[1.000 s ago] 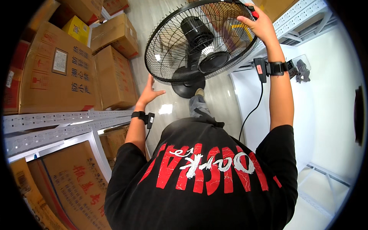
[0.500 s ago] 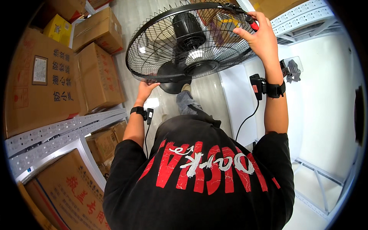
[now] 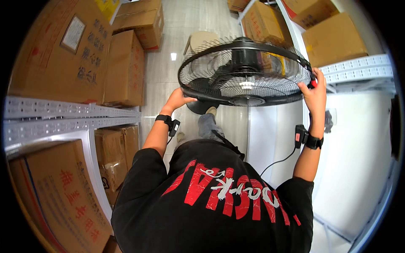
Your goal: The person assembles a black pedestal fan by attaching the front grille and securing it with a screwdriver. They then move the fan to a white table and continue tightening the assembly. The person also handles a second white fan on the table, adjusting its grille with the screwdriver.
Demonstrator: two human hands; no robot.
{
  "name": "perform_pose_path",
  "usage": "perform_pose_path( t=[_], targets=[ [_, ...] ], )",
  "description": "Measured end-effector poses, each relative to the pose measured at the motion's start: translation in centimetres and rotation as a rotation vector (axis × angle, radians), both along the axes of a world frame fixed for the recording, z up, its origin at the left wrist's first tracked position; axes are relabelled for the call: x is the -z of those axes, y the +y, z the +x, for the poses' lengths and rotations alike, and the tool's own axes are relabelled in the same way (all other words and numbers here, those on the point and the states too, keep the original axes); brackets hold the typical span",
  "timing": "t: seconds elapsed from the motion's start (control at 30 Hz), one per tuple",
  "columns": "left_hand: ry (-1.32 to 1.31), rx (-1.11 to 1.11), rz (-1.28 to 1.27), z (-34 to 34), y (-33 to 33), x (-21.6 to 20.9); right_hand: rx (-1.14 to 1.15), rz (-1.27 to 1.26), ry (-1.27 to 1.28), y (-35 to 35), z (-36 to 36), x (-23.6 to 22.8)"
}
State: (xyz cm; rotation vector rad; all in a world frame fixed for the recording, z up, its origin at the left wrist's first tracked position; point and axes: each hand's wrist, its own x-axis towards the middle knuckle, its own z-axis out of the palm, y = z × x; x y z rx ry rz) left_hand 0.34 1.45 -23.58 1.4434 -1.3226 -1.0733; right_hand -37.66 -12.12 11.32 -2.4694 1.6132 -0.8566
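A black pedestal fan (image 3: 247, 100) with a round wire cage stands in front of me, its head tilted and its round base (image 3: 201, 106) on the floor beside my foot. My left hand (image 3: 177, 101) is closed on the near left part of the cage's rim, thumb along the edge. Around the right end of the rim, by a small red part (image 3: 313, 84), the fingers of my right hand (image 3: 315, 90) are closed too. Both wrists carry black straps with small boxes and cables.
Cardboard boxes (image 3: 123, 69) fill the white metal shelving (image 3: 55, 122) at left. More boxes (image 3: 335, 40) sit on the right rack (image 3: 358, 69), above white panels (image 3: 354, 139). Behind the fan stands a beige stool (image 3: 202, 41) on the tiled floor.
The fan and both hands have shifted right and lower in the view, and the cage looks flatter. A beige stool now shows beyond it. Both hands keep hold of the rim.
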Motion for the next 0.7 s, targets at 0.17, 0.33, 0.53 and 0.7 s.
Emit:
perform_pose_path(
  t=[0.17, 0.33, 0.53, 0.7],
  targets=[
    [0.099, -0.116, -0.122, 1.5, 2.3, -4.7, -0.021, 0.047, -0.017, -0.7, -1.0, 1.0],
    [0.008, -0.146, -0.273, 2.8, 3.5, -8.9, -0.093, 0.102, -0.11, -2.1, -2.6, 1.8],
    [-0.119, -0.26, -0.385, 2.1, 4.3, -8.1, -0.13, 0.145, -0.14, -1.8, -2.2, 1.7],
    [-0.158, -0.299, -0.337, 2.2, 3.7, -6.1, -0.058, 0.09, -0.049, -1.0, -0.7, 0.5]
  ],
)
